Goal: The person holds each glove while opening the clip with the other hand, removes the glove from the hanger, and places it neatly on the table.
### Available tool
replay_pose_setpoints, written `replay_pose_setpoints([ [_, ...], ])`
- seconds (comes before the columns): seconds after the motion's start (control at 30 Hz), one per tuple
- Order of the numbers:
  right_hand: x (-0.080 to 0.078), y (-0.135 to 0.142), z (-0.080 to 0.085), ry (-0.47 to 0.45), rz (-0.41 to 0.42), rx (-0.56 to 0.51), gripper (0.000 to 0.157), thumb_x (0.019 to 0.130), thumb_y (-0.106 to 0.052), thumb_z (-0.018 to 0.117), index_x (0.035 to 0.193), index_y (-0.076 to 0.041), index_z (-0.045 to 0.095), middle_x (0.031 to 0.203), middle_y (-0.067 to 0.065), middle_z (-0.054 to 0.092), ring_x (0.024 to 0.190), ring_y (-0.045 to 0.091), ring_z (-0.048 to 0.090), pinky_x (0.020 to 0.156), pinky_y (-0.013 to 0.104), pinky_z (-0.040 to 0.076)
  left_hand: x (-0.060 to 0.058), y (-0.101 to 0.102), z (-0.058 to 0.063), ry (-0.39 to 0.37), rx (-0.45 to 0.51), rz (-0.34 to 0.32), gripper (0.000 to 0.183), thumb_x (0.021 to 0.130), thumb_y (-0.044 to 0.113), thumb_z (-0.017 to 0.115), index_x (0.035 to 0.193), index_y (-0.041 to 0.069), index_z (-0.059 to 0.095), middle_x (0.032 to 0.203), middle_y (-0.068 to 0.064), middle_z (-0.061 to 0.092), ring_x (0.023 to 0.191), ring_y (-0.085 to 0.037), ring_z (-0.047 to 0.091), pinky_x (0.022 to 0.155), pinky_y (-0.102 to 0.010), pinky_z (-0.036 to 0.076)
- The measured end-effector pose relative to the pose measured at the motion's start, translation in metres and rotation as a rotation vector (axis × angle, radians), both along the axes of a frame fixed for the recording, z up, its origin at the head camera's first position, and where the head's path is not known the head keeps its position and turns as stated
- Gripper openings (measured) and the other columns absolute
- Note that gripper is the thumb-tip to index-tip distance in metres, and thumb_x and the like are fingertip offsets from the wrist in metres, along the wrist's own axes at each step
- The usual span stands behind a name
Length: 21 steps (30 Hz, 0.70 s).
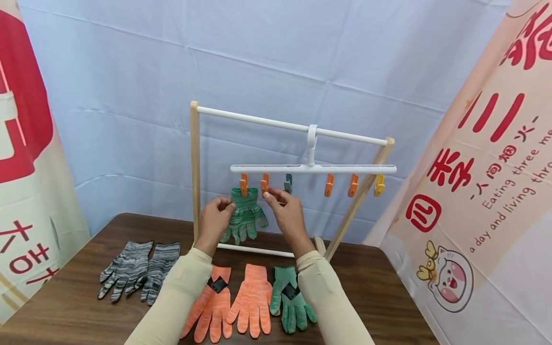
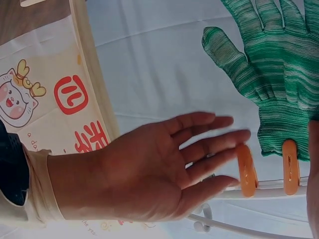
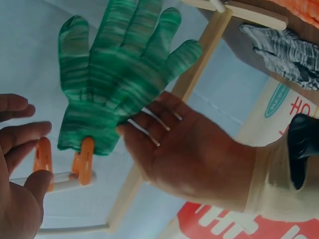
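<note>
A green striped knit glove (image 1: pixel 247 218) hangs fingers down by its cuff from the leftmost orange clip (image 1: pixel 244 185) of a white hanger (image 1: pixel 276 169). My left hand (image 1: pixel 214 221) pinches the cuff's left edge, its thumb in front and fingers partly hidden behind the glove in the right wrist view. With thumb and fingertips, my right hand (image 1: pixel 288 215) pinches the second orange clip (image 1: pixel 265 181), just right of the cuff. The left wrist view shows this right hand (image 2: pixel 144 169) with its fingers at that clip (image 2: pixel 246 170), beside the glove (image 2: pixel 284 79).
The hanger hooks over a rack with wooden legs (image 1: pixel 195 167). A dark green clip (image 1: pixel 288 183), two more orange ones and a yellow clip (image 1: pixel 379 185) hang rightward. On the brown table (image 1: pixel 77 297) lie grey striped gloves (image 1: pixel 127 268), orange gloves (image 1: pixel 254 297) and a green glove (image 1: pixel 293 306).
</note>
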State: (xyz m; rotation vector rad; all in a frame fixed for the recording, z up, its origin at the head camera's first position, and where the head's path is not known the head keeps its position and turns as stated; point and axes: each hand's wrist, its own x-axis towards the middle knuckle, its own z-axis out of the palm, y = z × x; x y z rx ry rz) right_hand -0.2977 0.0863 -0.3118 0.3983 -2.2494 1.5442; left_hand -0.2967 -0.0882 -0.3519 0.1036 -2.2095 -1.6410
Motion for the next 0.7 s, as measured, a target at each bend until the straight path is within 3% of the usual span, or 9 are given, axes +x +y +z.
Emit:
replay_pose_setpoints([
  [0.2,-0.002,-0.008,-0.013,-0.056,-0.035,0.047,0.038,0.087,-0.04,0.061,0.113,-0.013,0.065,0.103,-0.001,0.064,0.097,0.015,0.058,0.078,0.038,0.047,0.002,0.0,0.0,-0.005,-0.011,-0.001,0.018,0.089,0.028,0.06,0.1,0.014,0.064,0.095,-0.003,0.06,0.086,-0.021,0.055,0.071,-0.038,0.044],
  [0.43,-0.001,-0.022,-0.022,-0.115,-0.022,0.102,0.054,0.083,-0.055,0.057,0.12,-0.015,0.061,0.114,0.0,0.061,0.104,0.015,0.056,0.082,0.037,0.047,0.005,0.0,-0.003,-0.006,-0.039,-0.002,0.018,0.089,0.029,0.06,0.099,0.015,0.065,0.094,-0.003,0.061,0.085,-0.02,0.055,0.07,-0.036,0.044],
  [0.6,0.0,-0.027,-0.026,-0.126,0.004,0.051,0.068,0.081,-0.058,0.057,0.131,-0.014,0.05,0.113,0.004,0.061,0.103,0.016,0.057,0.083,0.038,0.047,0.004,-0.001,-0.003,0.009,-0.036,-0.011,0.018,0.088,0.029,0.06,0.098,0.015,0.065,0.092,-0.003,0.061,0.083,-0.02,0.055,0.069,-0.036,0.044],
  [0.7,0.001,-0.03,-0.03,-0.101,0.007,0.017,0.067,0.081,-0.057,0.058,0.132,-0.014,0.049,0.11,0.003,0.061,0.101,0.014,0.057,0.083,0.037,0.047,0.004,-0.001,-0.004,0.01,-0.051,-0.014,0.017,0.088,0.03,0.06,0.097,0.016,0.064,0.091,-0.002,0.061,0.083,-0.02,0.055,0.069,-0.036,0.044],
])
